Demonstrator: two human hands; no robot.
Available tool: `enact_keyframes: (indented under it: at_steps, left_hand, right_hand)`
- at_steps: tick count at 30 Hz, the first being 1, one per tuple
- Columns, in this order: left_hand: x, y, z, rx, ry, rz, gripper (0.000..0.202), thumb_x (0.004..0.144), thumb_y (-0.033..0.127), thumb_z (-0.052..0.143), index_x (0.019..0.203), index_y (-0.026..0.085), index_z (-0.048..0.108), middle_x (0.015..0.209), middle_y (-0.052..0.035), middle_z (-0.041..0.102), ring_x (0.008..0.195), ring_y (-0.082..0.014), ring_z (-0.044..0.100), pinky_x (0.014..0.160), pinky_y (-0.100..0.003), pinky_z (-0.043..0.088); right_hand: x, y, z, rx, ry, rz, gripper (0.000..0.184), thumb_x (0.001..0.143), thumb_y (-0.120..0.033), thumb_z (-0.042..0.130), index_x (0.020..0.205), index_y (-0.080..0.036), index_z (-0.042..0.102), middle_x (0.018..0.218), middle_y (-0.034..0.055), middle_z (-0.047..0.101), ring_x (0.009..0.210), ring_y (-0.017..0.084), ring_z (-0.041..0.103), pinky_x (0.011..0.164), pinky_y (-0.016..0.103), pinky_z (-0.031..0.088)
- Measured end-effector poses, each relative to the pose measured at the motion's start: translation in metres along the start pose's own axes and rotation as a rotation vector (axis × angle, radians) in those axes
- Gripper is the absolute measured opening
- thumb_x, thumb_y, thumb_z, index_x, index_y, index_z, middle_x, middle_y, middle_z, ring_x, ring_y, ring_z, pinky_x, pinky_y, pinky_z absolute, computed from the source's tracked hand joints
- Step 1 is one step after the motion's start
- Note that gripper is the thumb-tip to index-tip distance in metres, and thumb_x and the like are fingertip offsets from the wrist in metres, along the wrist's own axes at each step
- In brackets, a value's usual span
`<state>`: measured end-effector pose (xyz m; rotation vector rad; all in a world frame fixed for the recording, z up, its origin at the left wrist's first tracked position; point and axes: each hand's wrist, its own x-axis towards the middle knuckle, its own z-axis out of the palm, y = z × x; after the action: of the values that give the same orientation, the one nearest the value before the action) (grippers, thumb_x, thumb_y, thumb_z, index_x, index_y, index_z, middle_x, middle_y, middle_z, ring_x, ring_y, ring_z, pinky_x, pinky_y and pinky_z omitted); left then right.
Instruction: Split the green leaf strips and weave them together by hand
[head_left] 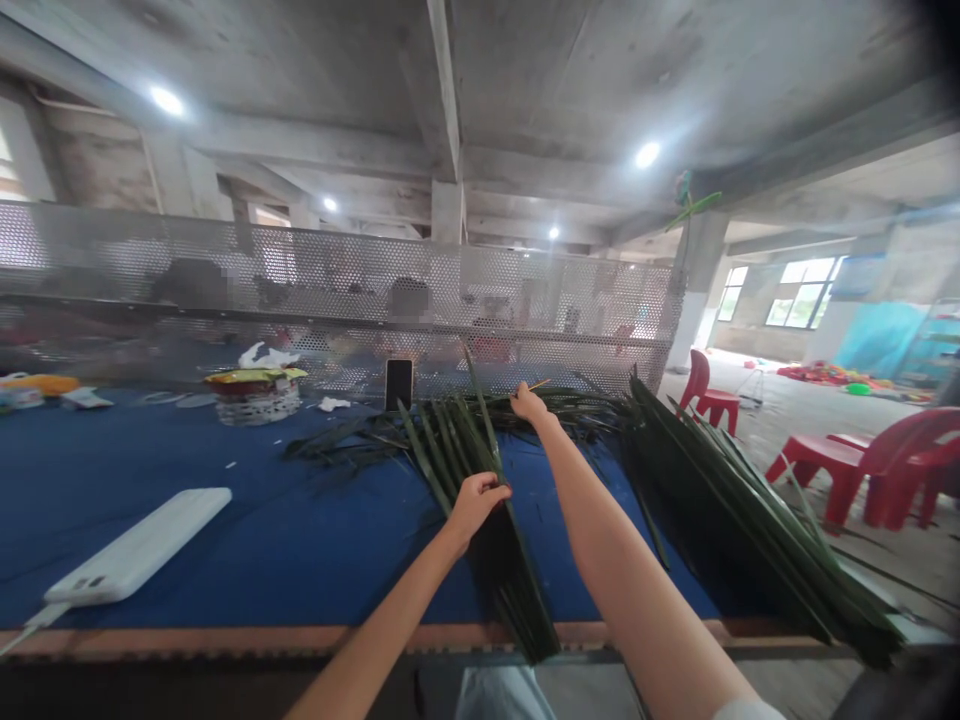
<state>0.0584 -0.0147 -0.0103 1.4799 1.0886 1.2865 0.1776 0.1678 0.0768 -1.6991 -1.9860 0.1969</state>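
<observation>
My left hand (478, 498) is closed around a bundle of long green leaves (457, 450) that fans out over the blue table (225, 520) and hangs over its front edge. My right hand (529, 404) reaches far forward to the back of the table, fingers pinched on a thin pale stick among loose leaves near the mesh. A large pile of the same leaves (735, 510) lies along the table's right end.
A perforated metal screen (300, 290) closes the table's far side, with people behind it. A white power bank (139, 545) lies front left, a phone (399, 384) stands by the screen, a basket (255, 395) sits back left. Red plastic chairs (862, 465) stand at right.
</observation>
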Motion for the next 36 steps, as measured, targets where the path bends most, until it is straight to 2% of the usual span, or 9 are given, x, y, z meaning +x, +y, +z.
enact_keyframes:
  at_steps: [6,10,14,19,22,25,30,33,36]
  left_hand:
    - [-0.001,0.007,0.001,0.020,0.019,-0.026,0.027,0.060,0.033,0.064,0.052,0.018,0.043,0.049,0.0054,0.042,0.052,-0.0104,0.041,0.052,-0.022,0.029]
    - [0.002,0.004,0.001,0.053,-0.021,-0.020,0.017,0.067,0.032,0.059,0.064,0.015,0.061,0.055,0.0028,0.050,0.056,-0.0121,0.046,0.055,-0.023,0.032]
    - [0.001,-0.001,0.004,0.268,-0.076,0.125,0.017,0.074,0.022,0.050,0.070,0.014,0.065,0.064,-0.0005,0.056,0.067,-0.0152,0.051,0.065,-0.027,0.038]
    - [-0.009,0.002,0.009,0.821,0.076,0.370,0.012,0.078,0.018,0.054,0.082,0.016,0.065,0.076,-0.0047,0.056,0.081,-0.0209,0.052,0.076,-0.033,0.041]
    - [-0.014,0.007,0.010,0.915,0.117,0.442,0.018,0.076,0.023,0.062,0.092,0.016,0.063,0.087,-0.0068,0.059,0.090,-0.0238,0.053,0.083,-0.037,0.043]
    - [-0.017,0.010,0.010,0.888,0.024,0.565,0.013,0.080,0.017,0.056,0.091,0.018,0.061,0.095,-0.0070,0.061,0.096,-0.0228,0.054,0.088,-0.036,0.043]
    - [-0.019,0.005,0.012,0.841,-0.132,0.586,0.017,0.082,0.019,0.054,0.097,0.018,0.062,0.100,-0.0074,0.065,0.099,-0.0223,0.056,0.091,-0.037,0.044]
    - [-0.019,0.002,0.012,0.853,-0.194,0.506,0.024,0.078,0.023,0.060,0.101,0.018,0.063,0.104,-0.0082,0.066,0.101,-0.0232,0.057,0.092,-0.037,0.043]
    - [-0.018,0.003,0.010,0.892,-0.235,0.426,0.028,0.077,0.028,0.063,0.103,0.019,0.064,0.103,-0.0069,0.067,0.099,-0.0238,0.059,0.092,-0.038,0.042]
  right_hand:
    - [-0.011,0.028,-0.014,-0.032,0.040,-0.009,0.025,0.096,-0.029,0.037,0.115,-0.013,0.044,0.111,0.0180,0.064,0.098,0.026,0.063,0.077,0.030,0.042]
    - [-0.019,0.028,-0.024,-0.030,0.109,-0.029,0.029,0.097,-0.035,0.037,0.116,-0.015,0.045,0.110,0.0168,0.065,0.098,0.025,0.063,0.074,0.029,0.041]
    - [-0.040,0.020,-0.033,0.006,0.299,-0.107,0.029,0.098,-0.038,0.035,0.112,-0.017,0.050,0.101,0.0118,0.069,0.090,0.022,0.065,0.070,0.026,0.039]
    - [-0.097,0.019,-0.057,0.093,0.385,-0.350,0.035,0.099,-0.042,0.031,0.106,-0.021,0.058,0.073,0.0026,0.070,0.073,0.016,0.066,0.062,0.021,0.035]
    - [-0.147,0.027,-0.075,0.030,0.424,-0.392,0.040,0.099,-0.045,0.031,0.110,-0.024,0.063,0.063,0.0010,0.066,0.063,0.015,0.063,0.059,0.021,0.033]
    - [-0.196,0.042,-0.083,0.147,0.581,-0.321,0.040,0.098,-0.044,0.032,0.110,-0.023,0.066,0.074,0.0040,0.068,0.067,0.015,0.062,0.059,0.022,0.033]
    - [-0.247,0.071,-0.061,0.634,0.480,-0.215,0.049,0.095,-0.049,0.036,0.076,-0.016,0.066,0.053,-0.0013,0.051,0.049,0.011,0.047,0.049,0.021,0.033]
    - [-0.261,0.077,-0.040,0.677,0.442,-0.189,0.041,0.091,-0.047,0.048,0.068,-0.016,0.060,0.050,-0.0041,0.045,0.046,0.009,0.041,0.046,0.020,0.031]
    - [-0.271,0.075,-0.024,0.604,0.444,-0.244,0.035,0.093,-0.041,0.047,0.074,-0.016,0.063,0.054,-0.0030,0.052,0.048,0.008,0.046,0.050,0.019,0.035]
